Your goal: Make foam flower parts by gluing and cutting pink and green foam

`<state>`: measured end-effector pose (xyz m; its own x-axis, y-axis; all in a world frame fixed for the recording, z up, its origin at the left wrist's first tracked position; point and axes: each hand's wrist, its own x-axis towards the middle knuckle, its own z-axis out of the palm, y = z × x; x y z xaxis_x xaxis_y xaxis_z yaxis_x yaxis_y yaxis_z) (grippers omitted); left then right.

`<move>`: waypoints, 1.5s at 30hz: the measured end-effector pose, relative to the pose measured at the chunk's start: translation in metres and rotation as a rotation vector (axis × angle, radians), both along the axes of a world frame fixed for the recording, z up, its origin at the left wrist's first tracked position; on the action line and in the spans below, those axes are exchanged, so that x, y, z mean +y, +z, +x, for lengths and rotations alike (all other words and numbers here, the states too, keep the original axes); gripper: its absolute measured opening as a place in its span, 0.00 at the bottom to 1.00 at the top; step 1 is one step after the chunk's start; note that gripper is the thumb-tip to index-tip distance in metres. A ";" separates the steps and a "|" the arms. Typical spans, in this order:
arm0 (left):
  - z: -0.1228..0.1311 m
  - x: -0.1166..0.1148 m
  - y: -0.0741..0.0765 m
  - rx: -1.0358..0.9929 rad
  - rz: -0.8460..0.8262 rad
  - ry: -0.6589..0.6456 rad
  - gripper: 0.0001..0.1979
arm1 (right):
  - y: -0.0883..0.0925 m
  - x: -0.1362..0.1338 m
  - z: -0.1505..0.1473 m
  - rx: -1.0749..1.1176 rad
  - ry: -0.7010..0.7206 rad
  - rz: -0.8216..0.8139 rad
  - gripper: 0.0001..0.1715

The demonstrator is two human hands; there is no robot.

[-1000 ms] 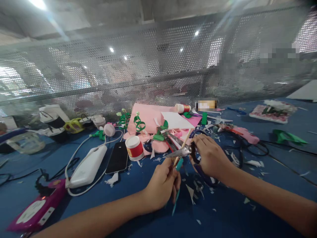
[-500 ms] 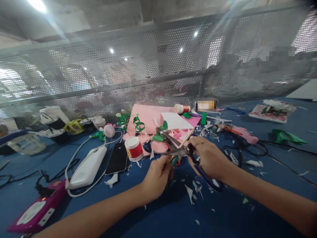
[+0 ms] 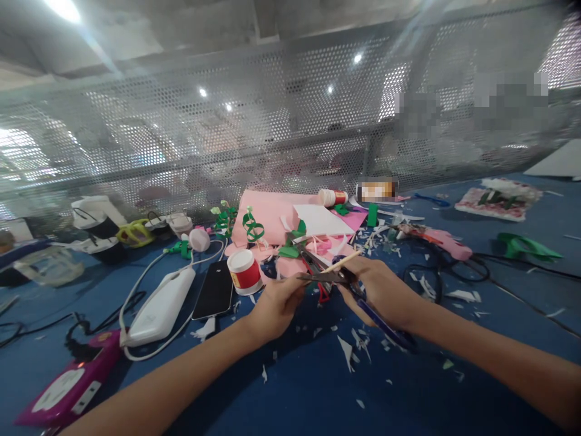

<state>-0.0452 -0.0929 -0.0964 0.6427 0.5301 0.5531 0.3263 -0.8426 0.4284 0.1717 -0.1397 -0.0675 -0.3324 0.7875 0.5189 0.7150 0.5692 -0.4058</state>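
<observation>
My right hand (image 3: pixel 385 290) is closed around the dark blue handles of a pair of scissors (image 3: pixel 347 277), whose blades are spread and point left. A thin pale wooden stick (image 3: pixel 342 261) runs between the blades. My left hand (image 3: pixel 276 306) pinches at the stick's lower left end, beside the tip of the lower blade; that end is partly hidden. Beyond the scissors lie green paper pieces (image 3: pixel 290 249) and pink paper pieces (image 3: pixel 290 266). A red and white paper cup (image 3: pixel 245 272) stands just left of my left hand.
A black phone (image 3: pixel 213 290), a white power bank (image 3: pixel 162 306) and a purple power strip (image 3: pixel 72 378) lie left. A pink glue gun (image 3: pixel 447 242) lies right with its cord. Paper scraps (image 3: pixel 347 352) litter the blue table; behind stands a perforated metal screen (image 3: pixel 281 121).
My left hand has shifted slightly left and the stick now lies flatter, turned toward the right. The scissors' handles have swung slightly down and right, with the blades still spread.
</observation>
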 end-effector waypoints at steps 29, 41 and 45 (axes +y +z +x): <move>0.019 0.001 0.008 -0.086 -0.237 0.011 0.07 | -0.008 0.020 0.007 0.321 0.092 -0.300 0.06; 0.027 0.000 -0.001 -0.219 -0.390 0.007 0.07 | -0.004 0.021 0.008 0.426 0.205 -0.391 0.05; 0.031 0.000 -0.004 -0.268 -0.503 -0.024 0.10 | -0.005 0.022 0.008 0.412 0.180 -0.378 0.06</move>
<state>-0.0139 -0.0933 -0.1000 0.5297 0.7575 0.3816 0.1347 -0.5194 0.8439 0.1798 -0.1182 -0.0723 -0.3089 0.8929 0.3276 0.3610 0.4287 -0.8282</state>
